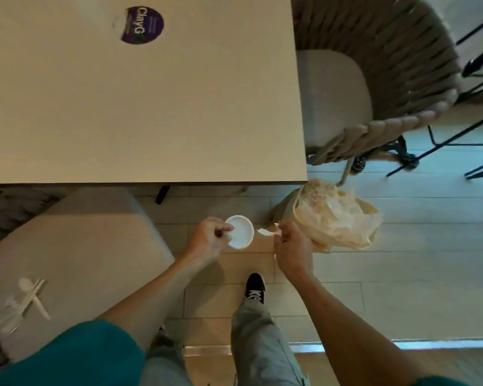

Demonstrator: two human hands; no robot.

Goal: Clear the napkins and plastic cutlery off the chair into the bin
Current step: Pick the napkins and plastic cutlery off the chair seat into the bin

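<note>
Both hands are out in front of the person at about the same height, a little apart, over the tiled floor (332, 302). His left hand (207, 240) is curled, thumb and fingers pinching the edge of a small round white lid or dish (241, 232), which sticks out toward the other hand. The right hand (290, 246) is curled too, gripping a piece of white plastic cutlery (265, 232) whose tip points left, toward the white dish; I cannot tell whether it is a fork or a spoon.

Just beyond the right hand and touching its far side stands the bin (304, 215), lined with a crinkled pale bag (340, 218) that bulges over its rim and already holds crumpled paper.

Well to the left of the left hand, and nearer the person, is the chair (81, 246) with its pale cushioned seat. A small heap of white plastic cutlery (25, 302) lies on that seat near its left edge, the pieces crossed over each other. I cannot make out any napkins there.

Ahead of both hands the pale worktop (151, 107) fills the view, bearing a round purple sticker (142, 25). Beyond the right hand, past the bin, a second woven chair (374, 79) is tucked against the worktop's side. Below the hands a black shoe (255, 286) and grey trouser leg (262, 344) show.
</note>
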